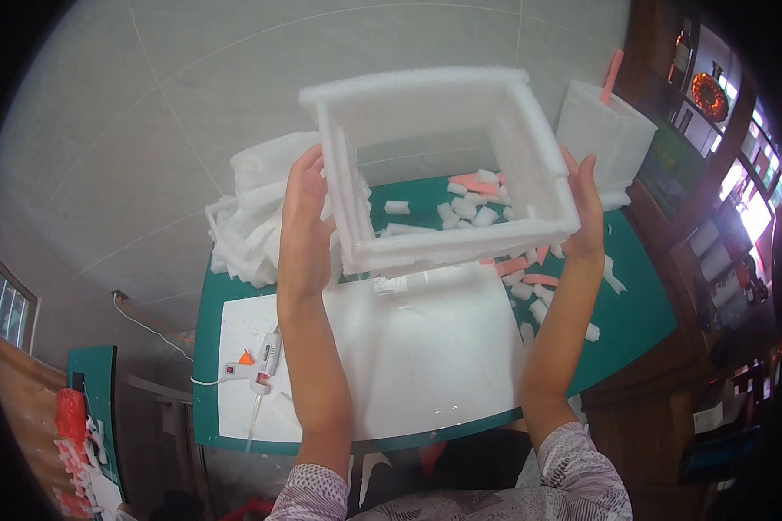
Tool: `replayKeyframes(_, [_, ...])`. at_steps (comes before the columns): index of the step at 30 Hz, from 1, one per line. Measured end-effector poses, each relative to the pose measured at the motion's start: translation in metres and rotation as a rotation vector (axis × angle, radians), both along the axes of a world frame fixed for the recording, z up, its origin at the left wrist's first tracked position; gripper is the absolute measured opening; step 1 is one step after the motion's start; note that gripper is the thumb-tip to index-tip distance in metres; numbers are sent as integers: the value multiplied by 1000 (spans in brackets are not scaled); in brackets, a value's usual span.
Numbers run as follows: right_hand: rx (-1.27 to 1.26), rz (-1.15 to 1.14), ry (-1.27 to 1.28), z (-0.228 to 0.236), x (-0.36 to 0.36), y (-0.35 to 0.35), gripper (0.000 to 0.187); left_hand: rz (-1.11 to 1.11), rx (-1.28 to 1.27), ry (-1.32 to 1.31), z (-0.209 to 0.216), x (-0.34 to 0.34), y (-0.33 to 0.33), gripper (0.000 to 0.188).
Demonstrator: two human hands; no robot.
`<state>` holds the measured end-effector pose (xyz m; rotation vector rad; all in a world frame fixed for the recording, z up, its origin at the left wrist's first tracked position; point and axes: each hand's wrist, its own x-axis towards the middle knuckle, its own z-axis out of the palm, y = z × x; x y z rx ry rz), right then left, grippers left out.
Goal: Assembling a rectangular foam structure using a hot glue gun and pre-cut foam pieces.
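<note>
A white foam frame (426, 87), rectangular with a see-through opening, is held up above the green table (639, 291). My left hand (304, 221) grips its left wall, and my right hand (586, 213) grips the right wall. The fingers of both hands are partly hidden behind the foam. Under the frame, a white sheet (426, 339) covers the front of the table. At the sheet's left end lies a white hot glue gun (259, 373) with an orange part, near my left forearm. Several white foam scraps (463, 208) and pink strips (514, 266) are scattered behind and beside the sheet.
White foam pieces (252, 217) are heaped at the table's back left. A white foam block (595, 130) with a pink strip on top stands at the back right. The glue gun's cord (156, 332) runs left to the wall. Shelves (730, 174) line the right side.
</note>
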<state>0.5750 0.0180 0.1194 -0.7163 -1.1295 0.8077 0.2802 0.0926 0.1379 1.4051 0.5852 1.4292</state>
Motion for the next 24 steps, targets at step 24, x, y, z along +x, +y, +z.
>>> replayKeyframes(24, [73,-52,-210,2,-11,-4,76,-225,-175,-239,-17,-10,37,57])
